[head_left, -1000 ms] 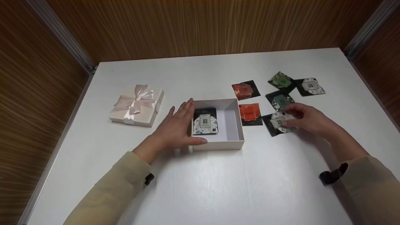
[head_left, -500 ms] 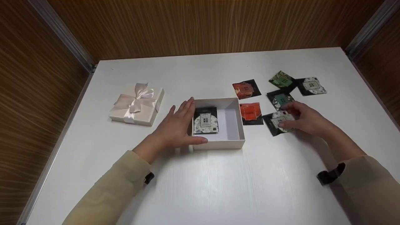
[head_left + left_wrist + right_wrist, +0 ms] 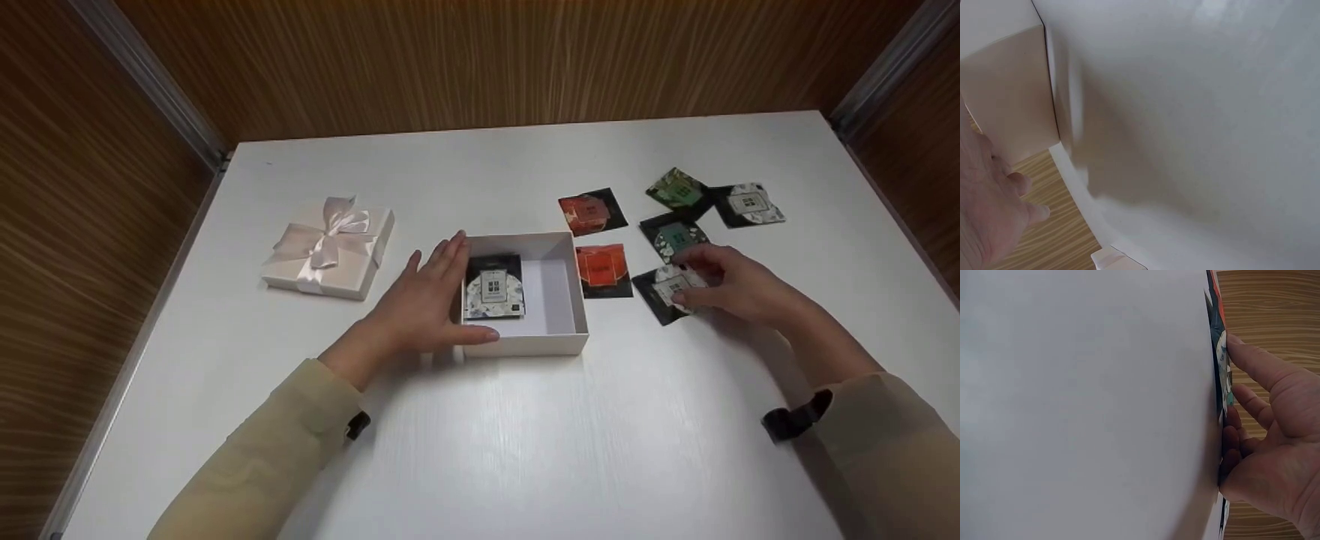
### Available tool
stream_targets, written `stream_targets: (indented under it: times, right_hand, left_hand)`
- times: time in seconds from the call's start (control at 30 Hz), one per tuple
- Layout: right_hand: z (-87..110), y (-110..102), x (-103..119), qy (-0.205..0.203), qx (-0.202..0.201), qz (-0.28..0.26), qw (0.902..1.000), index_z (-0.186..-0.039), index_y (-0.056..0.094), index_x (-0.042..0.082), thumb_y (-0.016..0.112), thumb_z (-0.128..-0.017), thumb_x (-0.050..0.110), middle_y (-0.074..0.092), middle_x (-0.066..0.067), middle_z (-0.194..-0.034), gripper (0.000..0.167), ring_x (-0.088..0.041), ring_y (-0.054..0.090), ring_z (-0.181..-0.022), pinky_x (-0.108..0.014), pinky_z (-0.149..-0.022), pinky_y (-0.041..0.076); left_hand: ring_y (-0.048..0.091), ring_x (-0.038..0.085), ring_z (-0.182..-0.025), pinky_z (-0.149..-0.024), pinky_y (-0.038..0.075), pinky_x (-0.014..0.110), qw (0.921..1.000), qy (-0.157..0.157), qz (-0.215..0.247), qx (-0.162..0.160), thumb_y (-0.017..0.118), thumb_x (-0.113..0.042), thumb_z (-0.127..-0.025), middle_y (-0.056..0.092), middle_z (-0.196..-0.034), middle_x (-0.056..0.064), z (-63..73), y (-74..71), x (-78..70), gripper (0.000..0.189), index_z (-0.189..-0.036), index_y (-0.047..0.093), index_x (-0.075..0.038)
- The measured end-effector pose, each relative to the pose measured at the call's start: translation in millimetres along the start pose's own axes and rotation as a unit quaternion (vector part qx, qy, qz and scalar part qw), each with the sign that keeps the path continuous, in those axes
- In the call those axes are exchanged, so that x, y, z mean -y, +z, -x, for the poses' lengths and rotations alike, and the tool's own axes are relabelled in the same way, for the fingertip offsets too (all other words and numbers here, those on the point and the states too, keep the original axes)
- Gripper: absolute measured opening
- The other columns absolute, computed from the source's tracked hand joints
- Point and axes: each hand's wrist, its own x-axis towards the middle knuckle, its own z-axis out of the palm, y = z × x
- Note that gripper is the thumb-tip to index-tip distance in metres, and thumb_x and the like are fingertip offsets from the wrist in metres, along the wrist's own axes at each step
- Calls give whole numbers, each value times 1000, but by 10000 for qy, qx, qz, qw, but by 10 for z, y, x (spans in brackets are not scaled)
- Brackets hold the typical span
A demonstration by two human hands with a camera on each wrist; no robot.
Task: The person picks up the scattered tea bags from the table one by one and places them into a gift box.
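Note:
A white open-topped cardboard box (image 3: 525, 346) stands mid-table, with a black-and-white flat square sachet (image 3: 494, 289) lying in its left part. My left hand (image 3: 420, 304) rests against the box's left side, fingers straight, thumb along the front rim. In the left wrist view, the hand (image 3: 988, 197) lies beside the box wall (image 3: 1013, 95). On the right, my right hand (image 3: 739, 289) pinches another black-and-white sachet (image 3: 662, 292), thumb on its face and fingertips at its far edge. In the right wrist view, that sachet (image 3: 1221, 371) lies flat along the table, partly covered by fingers.
Two red sachets (image 3: 604, 270) lie right of the box. Farther right are a teal sachet (image 3: 677, 235), a green one (image 3: 677, 190) and another white one (image 3: 748, 204). A cream lid (image 3: 349, 279) with a ribbon bow sits on the left. Wood panels border the table.
The right thumb has shifted slightly on the sachet, and the sachet has turned a little. The left hand and box stay in place.

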Motion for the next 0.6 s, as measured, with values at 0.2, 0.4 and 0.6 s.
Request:
stream_targets:
  times: [0.2,0.4,0.6]
  right_hand:
    - [21,-27,-6,-124,230,262,9993,-156,53,11,75,-100,40,31,-31,-157,67,-46,39,-130,-64,-102,38]
    - [14,-36,9,-137,272,372,9988,-161,46,11,75,-101,38,30,-35,-156,72,-48,39,-130,-66,-103,38]
    - [4,-23,20,-171,208,401,9988,-157,50,9,75,-100,35,35,-32,-152,67,-43,42,-125,-60,-99,39]
  left_hand:
    - [6,30,-163,-129,10,59,10000,49,-12,-38,51,-95,-81,-5,-178,12,-9,5,-2,139,-169,-3,-3]
    - [6,30,-163,-129,11,60,10000,66,-29,-63,51,-96,-80,-4,-178,12,-17,14,4,140,-169,-3,-3]
    - [5,29,-163,-129,10,58,10000,4,14,-31,51,-96,-80,-5,-178,10,-15,15,14,140,-169,-4,-5]
